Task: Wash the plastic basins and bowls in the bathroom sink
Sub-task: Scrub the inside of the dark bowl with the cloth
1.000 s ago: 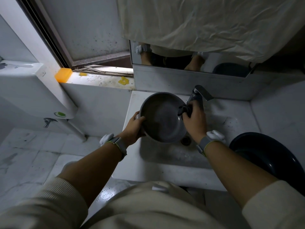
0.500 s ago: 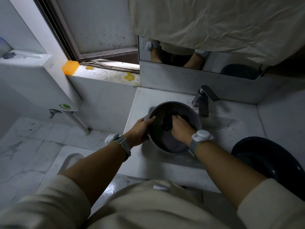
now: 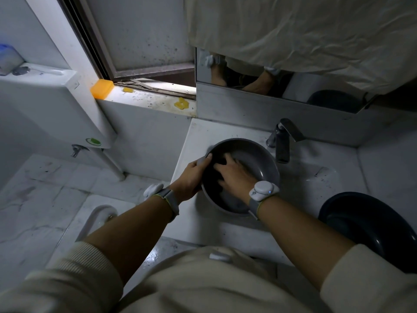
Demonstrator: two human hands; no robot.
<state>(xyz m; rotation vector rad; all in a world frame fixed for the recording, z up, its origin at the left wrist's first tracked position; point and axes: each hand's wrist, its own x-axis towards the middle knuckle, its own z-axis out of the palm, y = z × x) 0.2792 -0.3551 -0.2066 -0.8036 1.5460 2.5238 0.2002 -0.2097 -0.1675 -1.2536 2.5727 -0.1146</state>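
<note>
We've got the grey bowl in the sink, sitting just left of and in front of the tap. Our left hand grips the bowl's left rim, thumb hooked over the edge, fingers wrapped on the outside wall. Our right hand is down inside the bowl, fingers spread and pressing a dark cloth against the inner left wall, close to the left thumb. Hands are close together, separated only by the bowl wall. Can't tell how much of the cloth the right fingers curl around; it's dark in there.

Bowl is round, so no long axis. Mouth faces up and tips slightly toward us and left, with the far right rim higher near the tap.

A dark blue basin sits on the counter to the right, well apart from both hands. Wrist bands on both arms.
</note>
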